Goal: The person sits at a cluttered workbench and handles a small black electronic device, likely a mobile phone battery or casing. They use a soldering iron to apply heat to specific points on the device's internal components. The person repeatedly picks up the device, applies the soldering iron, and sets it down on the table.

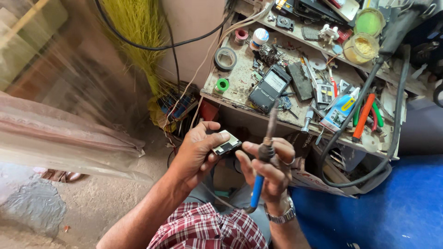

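- Left hand [196,150], centre frame, pinches a small module [226,143] between thumb on top and fingers under it; the piece sits tilted, its face turned up toward the camera.
- Right hand [270,168], just right of it, is closed around a soldering iron [264,157]: blue handle runs down toward the wrist, dark barrel and tip point up toward the bench edge.
- Tip is near the module but apart from it, a bit up and to the right. No contact that I can see.
- Bench [240,80] in upper right of frame is cluttered: phone [270,86] face up, black tape roll [225,58], green tape roll [222,85], glue tube [339,110], orange-handled pliers [364,117].
- Judgement: to do the joint well, brace both hands together or on the knee so tip and module move as one.
- Bring the tip in at a shallow angle onto the pad only, brief touch.
- Keep the left thumb clear of the heated edge; it sits close to the work area.
- Watch the iron's cord [364,92] hanging off the bench; a snag would jerk the tip.
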